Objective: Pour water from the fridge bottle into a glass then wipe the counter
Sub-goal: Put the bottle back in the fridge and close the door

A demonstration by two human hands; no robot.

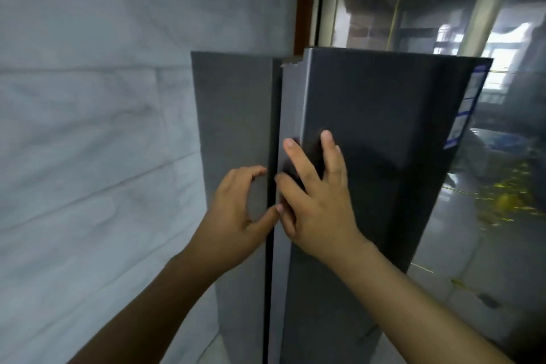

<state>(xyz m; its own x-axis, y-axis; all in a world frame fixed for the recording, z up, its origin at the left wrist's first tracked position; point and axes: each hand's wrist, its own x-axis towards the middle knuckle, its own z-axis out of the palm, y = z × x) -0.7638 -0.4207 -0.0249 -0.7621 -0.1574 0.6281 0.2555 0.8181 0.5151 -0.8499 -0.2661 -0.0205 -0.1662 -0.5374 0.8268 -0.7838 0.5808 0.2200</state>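
Pressing flat on the dark fridge door (384, 142), the right hand (316, 201) has its fingers spread wide across the door's left edge, gripping nothing. Just beside it, the left hand (236, 213) is curled half open at the grey side of the fridge (233, 115), thumb tip reaching the dark seam between door and body, holding nothing. Door looks shut or nearly so. Pale marble wall (94, 97) on the left, window (413, 15) behind.

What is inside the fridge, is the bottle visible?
No. The fridge door is shut or barely ajar; both hands, left hand and right hand, are at its edge. The inside is hidden.
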